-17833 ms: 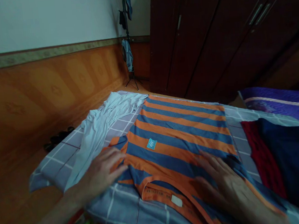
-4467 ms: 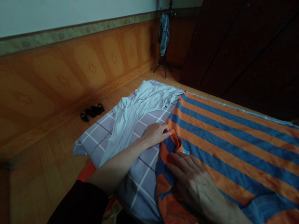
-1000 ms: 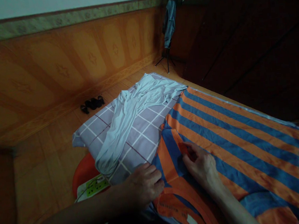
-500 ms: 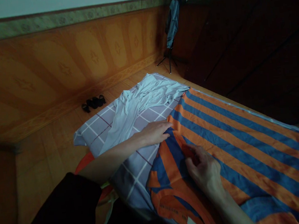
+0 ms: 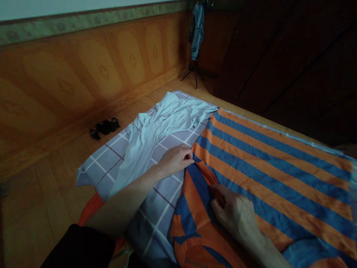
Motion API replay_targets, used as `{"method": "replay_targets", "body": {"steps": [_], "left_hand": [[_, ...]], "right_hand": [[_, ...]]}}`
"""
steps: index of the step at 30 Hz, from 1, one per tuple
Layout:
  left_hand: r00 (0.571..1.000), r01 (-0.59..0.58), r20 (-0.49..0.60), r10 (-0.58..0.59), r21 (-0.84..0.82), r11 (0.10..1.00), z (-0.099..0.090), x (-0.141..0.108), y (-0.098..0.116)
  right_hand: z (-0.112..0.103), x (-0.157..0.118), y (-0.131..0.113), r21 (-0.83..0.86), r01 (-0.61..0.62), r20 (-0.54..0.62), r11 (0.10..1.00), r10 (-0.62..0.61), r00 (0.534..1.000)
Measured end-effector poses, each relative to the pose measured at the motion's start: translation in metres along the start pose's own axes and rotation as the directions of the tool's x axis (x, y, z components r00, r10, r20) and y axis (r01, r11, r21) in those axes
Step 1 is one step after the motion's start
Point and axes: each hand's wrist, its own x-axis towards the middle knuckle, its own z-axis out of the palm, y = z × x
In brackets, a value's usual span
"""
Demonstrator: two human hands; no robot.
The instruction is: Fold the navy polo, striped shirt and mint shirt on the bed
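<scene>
The striped shirt (image 5: 274,175), orange and blue, is lying spread across the checked sheet (image 5: 103,160), its broad body extending forward and to the right of both hands. The left hand (image 5: 177,158) is pinching the near-left edge of the shirt, thumb and fingers drawn together on the cloth. The right hand (image 5: 234,210) is curling narrowly around a raised fold, nearer the wearer and to the right of the left hand. One sleeve (image 5: 196,187) is running between the two hands, its stripes crossing the direction of those on the body. The collar (image 5: 199,250) is lying to the near left of the right hand, with lettering too blurred to read. Blue and orange cloth is bunching to the right of the right wrist.

Beyond the left hand, a pale garment (image 5: 153,130) is lying crumpled along the sheet. Below the left forearm, a red-orange object (image 5: 91,207) is showing in part. Farther off, ahead and left of that hand, dark footwear (image 5: 104,127) is resting on the floor. Well ahead of both hands, a stand (image 5: 195,74) is bearing a grey garment (image 5: 197,31).
</scene>
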Motion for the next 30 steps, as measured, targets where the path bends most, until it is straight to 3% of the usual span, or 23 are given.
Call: {"method": "replay_targets", "body": {"steps": [3, 6, 9, 12, 16, 19, 21, 23, 26, 30], "left_hand": [[0.992, -0.06, -0.106, 0.064, 0.044, 0.997, -0.001, -0.007, 0.009], [0.954, -0.259, -0.132, 0.271, 0.101, 0.961, 0.004, -0.015, 0.02], [0.909, -0.412, 0.008, 0.416, 0.152, 0.898, 0.016, -0.021, 0.028], [0.891, -0.452, 0.161, 0.425, 0.224, 0.864, 0.026, -0.023, 0.028], [0.901, -0.416, 0.255, 0.35, 0.291, 0.861, 0.028, -0.023, 0.024], [0.915, -0.387, 0.248, 0.317, 0.321, 0.864, 0.028, -0.022, 0.023], [0.942, -0.33, 0.175, 0.285, 0.342, 0.88, 0.028, -0.019, 0.022], [0.976, -0.212, 0.022, 0.218, 0.352, 0.912, 0.028, -0.013, 0.019], [0.981, -0.021, -0.171, 0.086, 0.35, 0.936, 0.027, -0.001, 0.014], [0.981, 0.11, -0.192, -0.033, 0.402, 0.909, 0.025, 0.014, 0.008]], "right_hand": [[-0.005, 0.0, -0.003, -0.088, 0.068, -0.075, 0.994, -0.075, 0.994], [-0.007, 0.002, -0.004, -0.123, 0.148, -0.202, 0.981, -0.17, 0.965], [-0.003, 0.002, -0.005, -0.07, 0.259, -0.252, 0.963, -0.268, 0.93], [0.005, 0.001, -0.006, -0.034, 0.274, -0.242, 0.961, -0.274, 0.931], [0.012, -0.001, -0.007, -0.064, 0.242, -0.231, 0.968, -0.251, 0.94], [0.017, -0.001, -0.005, -0.094, 0.259, -0.184, 0.961, -0.273, 0.944], [0.02, -0.001, -0.002, -0.082, 0.243, -0.166, 0.967, -0.254, 0.953], [0.022, -0.002, -0.001, -0.055, 0.207, -0.175, 0.977, -0.214, 0.961], [0.022, -0.003, -0.001, -0.025, 0.176, -0.18, 0.984, -0.178, 0.968], [0.016, -0.003, -0.002, -0.021, 0.204, -0.105, 0.979, -0.205, 0.973]]}}
